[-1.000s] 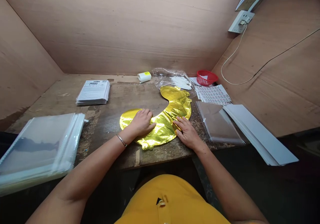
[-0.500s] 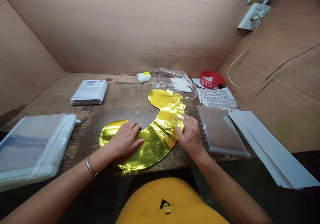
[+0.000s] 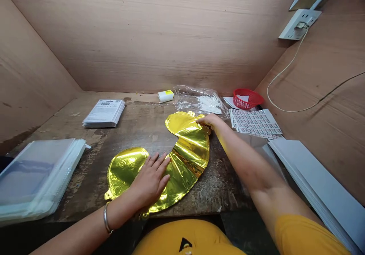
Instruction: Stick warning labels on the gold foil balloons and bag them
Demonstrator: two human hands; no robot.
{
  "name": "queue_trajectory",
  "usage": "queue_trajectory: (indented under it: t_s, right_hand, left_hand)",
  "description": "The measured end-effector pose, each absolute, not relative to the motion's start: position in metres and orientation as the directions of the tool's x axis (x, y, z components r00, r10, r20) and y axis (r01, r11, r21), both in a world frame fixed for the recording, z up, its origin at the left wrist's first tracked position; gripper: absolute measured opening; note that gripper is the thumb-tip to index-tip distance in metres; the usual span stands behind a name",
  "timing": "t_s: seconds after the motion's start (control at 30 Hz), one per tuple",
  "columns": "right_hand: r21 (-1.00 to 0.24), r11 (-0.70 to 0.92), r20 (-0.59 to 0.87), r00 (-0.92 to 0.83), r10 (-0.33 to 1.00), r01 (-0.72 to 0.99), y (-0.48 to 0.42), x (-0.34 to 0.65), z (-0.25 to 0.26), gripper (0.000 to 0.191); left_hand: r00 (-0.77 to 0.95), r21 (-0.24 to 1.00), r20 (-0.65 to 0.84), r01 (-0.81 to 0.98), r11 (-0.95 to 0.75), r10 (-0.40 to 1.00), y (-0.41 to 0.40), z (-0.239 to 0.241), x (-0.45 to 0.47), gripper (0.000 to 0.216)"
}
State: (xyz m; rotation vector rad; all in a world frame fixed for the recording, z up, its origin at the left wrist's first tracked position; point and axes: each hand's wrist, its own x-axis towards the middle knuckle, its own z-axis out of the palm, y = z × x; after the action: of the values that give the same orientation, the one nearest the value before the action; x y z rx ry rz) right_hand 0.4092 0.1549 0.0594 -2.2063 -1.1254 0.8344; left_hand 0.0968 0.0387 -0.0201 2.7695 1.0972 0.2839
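A shiny gold foil balloon, flat and curved like a C, lies on the worn wooden table with small tabs along its rim. My left hand rests palm down on its lower middle part, fingers spread, holding nothing. At the balloon's upper right end, my right hand has its fingers closed at the tabbed edge; the thumb is mostly hidden. Creases run across the foil between the two hands.
On the left are clear plastic sleeves and a stack of printed cards. Behind the balloon lies a clear bag of white sticks. To the right are a red basket, sticker sheets and white card sheets.
My right hand has moved up along the balloon's right edge to its upper end. The left lower lobe is more spread out, and my left hand has shifted slightly right.
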Motion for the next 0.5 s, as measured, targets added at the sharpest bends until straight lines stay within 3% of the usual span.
queue_trajectory:
  t_s: [0.1,0.3,0.5]
  right_hand:
    - [-0.664,-0.568,-0.383,0.431,0.817,0.486,0.154,0.405,0.058,0.024]
    - [-0.687,-0.580,-0.390,0.451,0.803,0.438,0.158,0.392,0.060,0.036]
    - [-0.750,-0.557,-0.458,0.327,0.826,0.357,0.159,0.371,0.055,0.031]
  left_hand:
    - [0.717,0.195,0.119,0.662,-0.724,0.687,0.040,-0.020,0.096,0.053]
    - [0.714,0.182,0.114,0.669,-0.721,0.691,0.040,-0.018,0.099,0.053]
    - [0.707,0.194,0.125,0.671,-0.716,0.696,0.039,-0.016,0.096,0.052]
